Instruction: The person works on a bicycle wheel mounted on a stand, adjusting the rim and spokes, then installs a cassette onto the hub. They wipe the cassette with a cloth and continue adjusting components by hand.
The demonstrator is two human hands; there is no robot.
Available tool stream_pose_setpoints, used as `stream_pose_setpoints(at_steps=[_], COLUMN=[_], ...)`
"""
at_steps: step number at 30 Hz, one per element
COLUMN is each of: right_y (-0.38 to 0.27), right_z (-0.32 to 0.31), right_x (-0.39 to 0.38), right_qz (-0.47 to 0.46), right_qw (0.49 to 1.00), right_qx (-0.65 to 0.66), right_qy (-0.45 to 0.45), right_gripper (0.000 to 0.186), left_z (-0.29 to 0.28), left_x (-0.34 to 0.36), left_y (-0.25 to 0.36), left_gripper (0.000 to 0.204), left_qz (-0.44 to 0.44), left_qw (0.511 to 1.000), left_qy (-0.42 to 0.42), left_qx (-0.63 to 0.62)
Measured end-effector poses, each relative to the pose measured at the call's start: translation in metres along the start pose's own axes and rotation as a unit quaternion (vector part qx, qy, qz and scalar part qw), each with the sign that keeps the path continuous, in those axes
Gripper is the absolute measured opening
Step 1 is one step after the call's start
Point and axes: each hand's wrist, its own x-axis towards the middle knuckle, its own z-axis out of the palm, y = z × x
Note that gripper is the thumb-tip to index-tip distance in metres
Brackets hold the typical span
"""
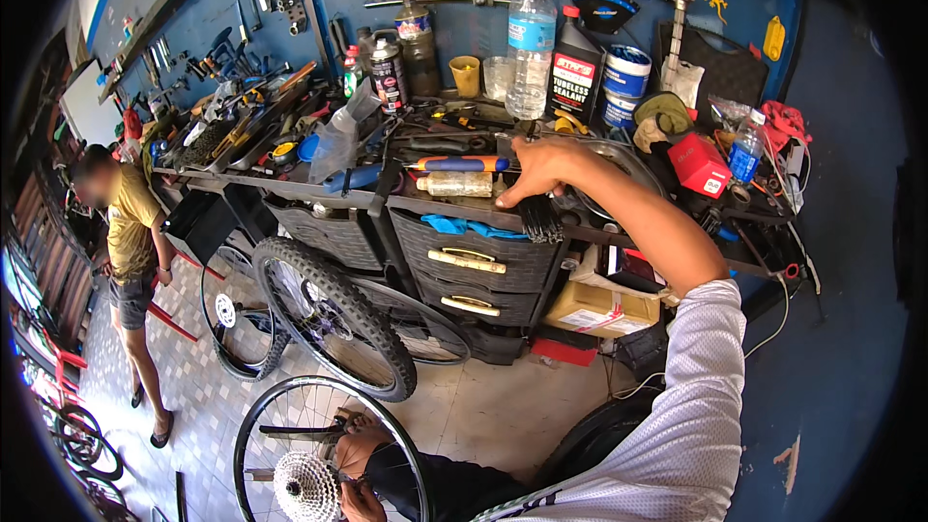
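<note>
The right hand [541, 172] is reaching over the bench [411, 203], thumb and forefinger standing apart beside a handle [462, 164]. Lower down, the left hand [361, 503] is lying by the cassette [307, 486] of a wheel [329, 381], its grip unclear

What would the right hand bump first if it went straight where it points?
The right hand would probably meet the blue-and-orange handle, though depth is unclear and the pale cylinder looks nearly as close.
</note>
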Motion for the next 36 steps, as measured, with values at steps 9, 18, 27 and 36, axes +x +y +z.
stream_pose_setpoints(at_steps=[9,18,27,36], right_y=[0.020,0.041,0.012,0.053], right_z=[0.006,0.014,0.007,-0.049], right_x=[0.013,0.011,-0.019,0.016], right_qz=[0.015,0.017,-0.007,-0.026], right_qw=[0.998,0.995,0.990,0.973], right_qx=[0.057,0.083,-0.139,-0.026], right_qy=[0.014,0.061,0.008,0.226], right_gripper=[0.100,0.077,0.063,0.046], left_z=[0.002,0.004,0.003,0.000], left_x=[0.008,0.006,0.008,0.010], left_y=[-0.001,-0.009,-0.005,-0.002], left_gripper=[0.013,0.015,0.016,0.014], left_qz=[0.020,-0.041,-0.040,-0.035], left_qw=[1.000,0.999,0.999,0.999], left_qy=[0.017,-0.006,0.000,-0.005], left_qx=[0.004,-0.029,-0.034,-0.013])
